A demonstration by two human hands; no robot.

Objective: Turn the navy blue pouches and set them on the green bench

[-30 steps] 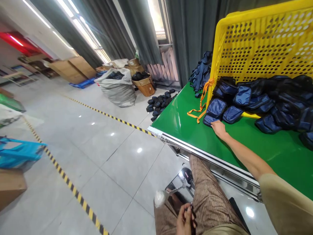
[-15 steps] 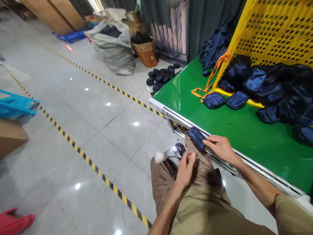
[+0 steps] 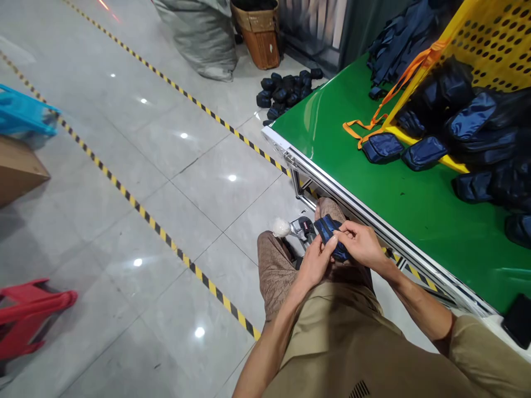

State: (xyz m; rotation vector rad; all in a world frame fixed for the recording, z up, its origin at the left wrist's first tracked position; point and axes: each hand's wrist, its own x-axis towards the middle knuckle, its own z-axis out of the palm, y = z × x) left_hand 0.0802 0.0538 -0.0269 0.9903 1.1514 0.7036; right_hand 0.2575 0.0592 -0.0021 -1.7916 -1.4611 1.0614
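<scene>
One blue pouch point(image 3: 326, 225), two hands — left hand point(image 3: 314, 262) and right hand point(image 3: 362, 244), each grip pinched on it — long axis slanting, far end pointing upper left.

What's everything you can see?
Small fabric pouch: one, navy, lower middle
Long table: one, green, right
Perforated plastic crate: one, yellow, on table
Other pouches: many, navy, in and before crate
Cloth strap: seemingly one, orange, by crate
Fabric heap: one, navy, top right
Bundles: many, blackish, floor
Bulging sack: one, grey, floor
Tapered bin: one, brown, floor
Striped tapes: two, yellow-black, floor
Cardboard box: one, brown, left
Plastic frames: two, blue and red, left
Flat slab: one, black, lower right
Hands: two, bare, on pouch
</scene>
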